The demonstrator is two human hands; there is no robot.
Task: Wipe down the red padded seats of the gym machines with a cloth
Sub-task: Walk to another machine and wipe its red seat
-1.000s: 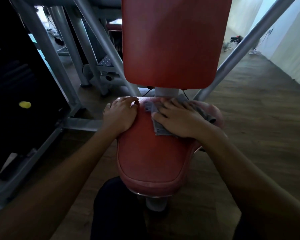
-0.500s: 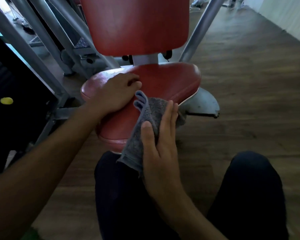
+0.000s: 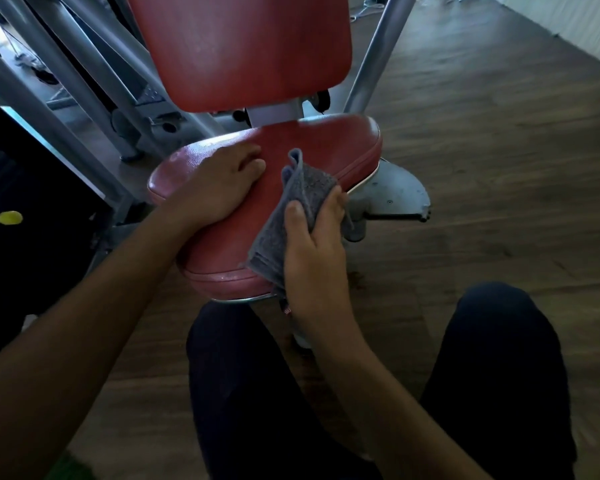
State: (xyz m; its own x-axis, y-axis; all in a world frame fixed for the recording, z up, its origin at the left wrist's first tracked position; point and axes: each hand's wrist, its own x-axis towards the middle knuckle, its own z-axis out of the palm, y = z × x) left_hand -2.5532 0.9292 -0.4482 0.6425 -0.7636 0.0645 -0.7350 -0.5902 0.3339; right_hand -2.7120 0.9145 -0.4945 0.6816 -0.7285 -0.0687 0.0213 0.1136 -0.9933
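A red padded seat [image 3: 326, 147] stands in front of me, with a red backrest [image 3: 243, 46] upright behind it. My left hand [image 3: 219, 181] rests flat on the seat's left side, fingers relaxed. My right hand [image 3: 312, 247] holds a folded grey cloth [image 3: 291, 209], thumb on top of it, against the seat's near right edge. The cloth's upper folds stick up over the pad.
Grey steel frame tubes [image 3: 66, 74] slant behind and left of the seat. A grey base plate [image 3: 395, 195] sits under the seat's right side. A black weight stack with a yellow pin [image 3: 9, 218] is at the left. My dark-trousered knees [image 3: 499, 358] are over the wooden floor.
My right hand has drawn the cloth from the back of the seat to its near right edge. The left hand stayed on the seat's left side. The view tilted down.
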